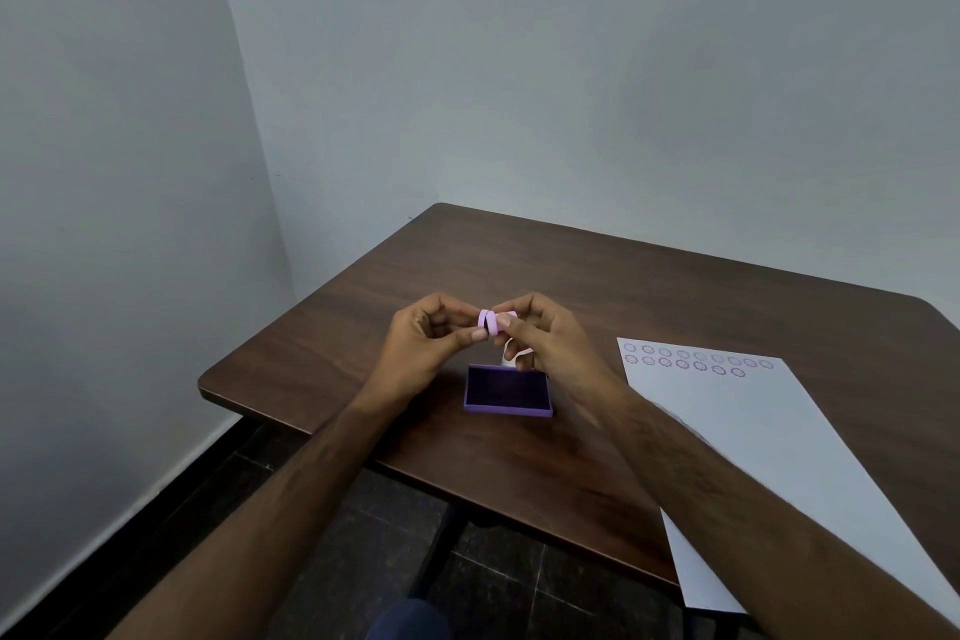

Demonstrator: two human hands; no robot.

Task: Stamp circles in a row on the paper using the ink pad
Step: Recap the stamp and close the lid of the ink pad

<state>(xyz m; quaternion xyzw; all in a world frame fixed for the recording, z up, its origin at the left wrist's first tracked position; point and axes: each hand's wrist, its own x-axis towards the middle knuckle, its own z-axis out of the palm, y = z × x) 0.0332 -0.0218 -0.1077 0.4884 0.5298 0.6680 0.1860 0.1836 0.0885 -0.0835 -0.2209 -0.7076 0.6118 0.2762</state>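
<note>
1. Pinching a small pink round stamp between thumb and fingertips, the left hand and right hand meet above the desk; both grip the same piece, fingers curled in, not spread.
2. Stamp looks like two pink rings or discs side by side; whether it is one piece or two I cannot tell.
3. A bit of pink also shows under the right hand's lower fingers; too hidden to name.
4. Ink pad, open, dark purple pad in a lilac tray, sits on the desk just below and in front of the hands, its far right corner covered by the right hand.
5. Paper, white, lies on the desk to the right, well apart from the pad; its near edge overhangs the desk and the right forearm crosses it.
6. Two rows of stamped circles run along the paper's far edge; the prints are faint, detail unclear.
7. Desk is dark brown wood-grain; plain grey walls meet in a corner behind; dark tiled floor below.
</note>
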